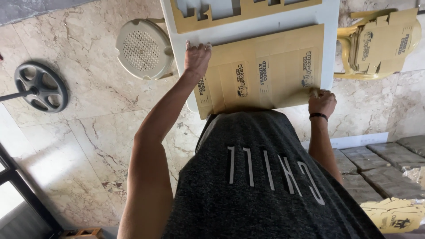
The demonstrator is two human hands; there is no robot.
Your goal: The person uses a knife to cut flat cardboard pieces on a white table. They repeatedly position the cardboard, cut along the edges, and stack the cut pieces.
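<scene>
A flat tan cardboard box blank [265,71] with dark printing lies on a white table [330,26] in front of me. My left hand [196,57] presses down on the blank's far left corner, fingers curled over its edge. At the blank's near right corner my right hand [322,102], with a black wristband, pinches the cardboard edge. My grey shirt hides the near edge of the blank and the table.
A second die-cut cardboard sheet [208,20] lies further back on the table. A beige plastic stool [144,48] stands at the left, a stack of folded boxes on a yellow chair [380,42] at the right. A weight plate [40,86] lies on the marble floor. Grey pavers [389,168] and more blanks [398,214] sit lower right.
</scene>
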